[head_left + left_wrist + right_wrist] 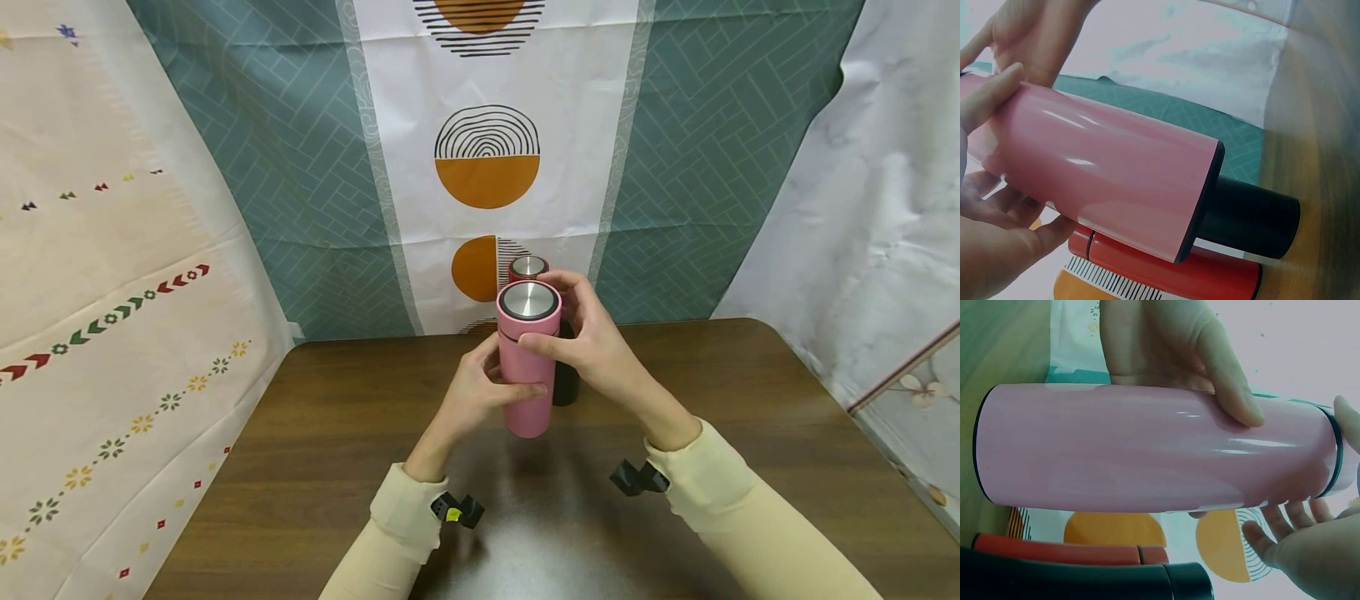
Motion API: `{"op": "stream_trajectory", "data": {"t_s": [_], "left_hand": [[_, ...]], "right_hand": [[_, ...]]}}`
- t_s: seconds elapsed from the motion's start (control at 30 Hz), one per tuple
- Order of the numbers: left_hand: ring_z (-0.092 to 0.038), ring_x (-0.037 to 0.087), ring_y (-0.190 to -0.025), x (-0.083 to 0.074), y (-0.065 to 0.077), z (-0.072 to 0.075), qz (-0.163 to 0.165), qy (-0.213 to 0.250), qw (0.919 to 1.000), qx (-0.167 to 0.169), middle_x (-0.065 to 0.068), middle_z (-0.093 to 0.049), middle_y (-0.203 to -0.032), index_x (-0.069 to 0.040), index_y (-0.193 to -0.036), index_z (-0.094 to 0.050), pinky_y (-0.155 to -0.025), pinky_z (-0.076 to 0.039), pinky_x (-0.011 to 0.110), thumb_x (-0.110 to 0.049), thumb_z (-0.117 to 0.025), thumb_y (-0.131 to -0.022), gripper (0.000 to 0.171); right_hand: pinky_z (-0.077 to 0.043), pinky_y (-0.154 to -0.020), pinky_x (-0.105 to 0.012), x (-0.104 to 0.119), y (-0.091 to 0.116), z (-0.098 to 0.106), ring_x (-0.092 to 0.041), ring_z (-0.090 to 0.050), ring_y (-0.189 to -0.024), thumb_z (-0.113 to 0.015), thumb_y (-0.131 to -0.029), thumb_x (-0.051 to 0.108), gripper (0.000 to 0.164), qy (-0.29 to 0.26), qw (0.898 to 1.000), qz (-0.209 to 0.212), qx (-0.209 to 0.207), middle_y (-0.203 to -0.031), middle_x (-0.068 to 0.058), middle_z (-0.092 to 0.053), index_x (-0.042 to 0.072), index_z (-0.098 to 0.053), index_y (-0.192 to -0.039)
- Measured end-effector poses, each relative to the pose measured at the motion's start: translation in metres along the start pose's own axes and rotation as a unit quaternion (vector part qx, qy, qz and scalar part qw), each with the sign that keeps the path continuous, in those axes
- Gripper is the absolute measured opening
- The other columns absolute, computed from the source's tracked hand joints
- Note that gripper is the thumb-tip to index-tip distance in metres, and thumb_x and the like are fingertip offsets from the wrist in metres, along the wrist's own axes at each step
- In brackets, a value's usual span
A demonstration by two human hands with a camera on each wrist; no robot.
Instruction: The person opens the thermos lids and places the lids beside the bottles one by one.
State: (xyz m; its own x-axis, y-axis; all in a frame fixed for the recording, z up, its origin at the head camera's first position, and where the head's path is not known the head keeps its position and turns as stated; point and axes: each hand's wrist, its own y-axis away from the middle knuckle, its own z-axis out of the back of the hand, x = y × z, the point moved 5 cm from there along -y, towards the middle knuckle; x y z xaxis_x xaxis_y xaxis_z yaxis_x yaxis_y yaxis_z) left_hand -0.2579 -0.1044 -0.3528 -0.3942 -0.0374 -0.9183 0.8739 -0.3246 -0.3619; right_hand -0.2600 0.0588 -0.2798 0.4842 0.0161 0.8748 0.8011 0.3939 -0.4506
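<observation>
Now, both hands are busy on one pink bottle (526, 367), held upright over the brown table (322, 442), its base looking raised off the wood! Left hand (471, 392), at eight o'clock from the bottle, wraps the body, thumb pressed across the front. Up at two o'clock, right hand (596, 346) grips around the lid (529, 301), thumb lying beside the dark seam, the silver top facing up.

Just behind, at twelve o'clock, stands a red bottle (1216, 270), mostly hidden from the head view. And a black bottle (566, 383) peeks out farther back at three o'clock, partly covered by the right hand; whether those two touch, I can't tell. Cream sleeves (408, 525) come in from seven and four o'clock, while a patterned cloth (690, 142) fills twelve o'clock beyond the table!
</observation>
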Motion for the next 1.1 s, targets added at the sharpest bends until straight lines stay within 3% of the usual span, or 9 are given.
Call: {"op": "stream_trajectory", "data": {"t_s": [0.13, 0.37, 0.43, 0.63, 0.83, 1.1], "left_hand": [[-0.069, 0.027, -0.109, 0.0002, -0.0002, 0.0002, 0.0, -0.001, 1.0, -0.001, 0.005, -0.067, -0.13, -0.018, -0.143, -0.058, -0.099, -0.056, 0.045, -0.012, -0.086, -0.082, 0.068], [-0.068, 0.027, -0.109, 0.0002, 0.0, -0.0001, 0.008, -0.006, 0.9999, -0.001, 0.005, -0.067, -0.129, -0.017, -0.142, -0.058, -0.1, -0.055, 0.046, -0.016, -0.085, -0.083, 0.065], [-0.068, 0.027, -0.11, 0.0003, 0.0001, -0.0001, 0.01, -0.007, 0.9999, -0.001, 0.005, -0.067, -0.13, -0.018, -0.143, -0.058, -0.1, -0.055, 0.046, -0.017, -0.085, -0.083, 0.065], [-0.069, 0.027, -0.111, 0.0002, -0.0003, -0.0007, 0.007, -0.004, 1.0, 0.0, 0.005, -0.067, -0.131, -0.019, -0.143, -0.058, -0.099, -0.055, 0.045, -0.015, -0.086, -0.082, 0.067], [-0.069, 0.026, -0.11, 0.0009, -0.0005, -0.0015, 0.006, -0.005, 1.0, 0.002, 0.005, -0.067, -0.129, -0.02, -0.143, -0.059, -0.098, -0.056, 0.044, -0.014, -0.086, -0.082, 0.067], [-0.068, 0.027, -0.11, -0.001, -0.0004, 0.0, 0.001, -0.005, 1.0, 0.001, 0.004, -0.066, -0.129, -0.02, -0.144, -0.058, -0.099, -0.055, 0.046, -0.014, -0.085, -0.083, 0.067]], "right_hand": [[-0.049, -0.102, -0.038, -0.001, 0.0006, 0.0011, -0.027, -0.057, -0.12, -0.082, -0.089, 0.019, 0.071, 0.002, 1.0, -0.012, 0.003, -0.135, -0.009, -0.056, 0.012, -0.042, -0.147], [-0.047, -0.109, -0.04, -0.0015, -0.0006, 0.0007, -0.033, -0.052, -0.132, -0.066, -0.098, 0.014, 0.067, -0.109, 0.989, -0.035, 0.088, -0.147, -0.016, -0.052, 0.01, -0.037, -0.158], [-0.045, -0.112, -0.042, -0.0024, -0.0005, 0.001, -0.032, -0.05, -0.135, -0.066, -0.098, 0.015, 0.071, -0.111, 0.988, -0.041, 0.095, -0.149, -0.014, -0.05, 0.011, -0.034, -0.161], [-0.045, -0.111, -0.039, -0.0007, -0.0009, -0.0009, -0.025, -0.053, -0.132, -0.081, -0.091, 0.021, 0.085, -0.037, 0.997, -0.027, 0.054, -0.147, -0.008, -0.051, 0.014, -0.031, -0.159], [-0.05, -0.101, -0.033, 0.0052, -0.0017, 0.0004, -0.027, -0.058, -0.121, -0.083, -0.086, 0.011, 0.074, 0.004, 1.0, -0.013, 0.001, -0.136, -0.01, -0.056, 0.01, -0.04, -0.146], [-0.052, -0.103, -0.038, 0.0043, -0.003, 0.0025, -0.031, -0.057, -0.126, -0.073, -0.094, 0.014, 0.067, -0.051, 0.997, -0.038, 0.053, -0.142, -0.011, -0.057, 0.015, -0.044, -0.154]]}}
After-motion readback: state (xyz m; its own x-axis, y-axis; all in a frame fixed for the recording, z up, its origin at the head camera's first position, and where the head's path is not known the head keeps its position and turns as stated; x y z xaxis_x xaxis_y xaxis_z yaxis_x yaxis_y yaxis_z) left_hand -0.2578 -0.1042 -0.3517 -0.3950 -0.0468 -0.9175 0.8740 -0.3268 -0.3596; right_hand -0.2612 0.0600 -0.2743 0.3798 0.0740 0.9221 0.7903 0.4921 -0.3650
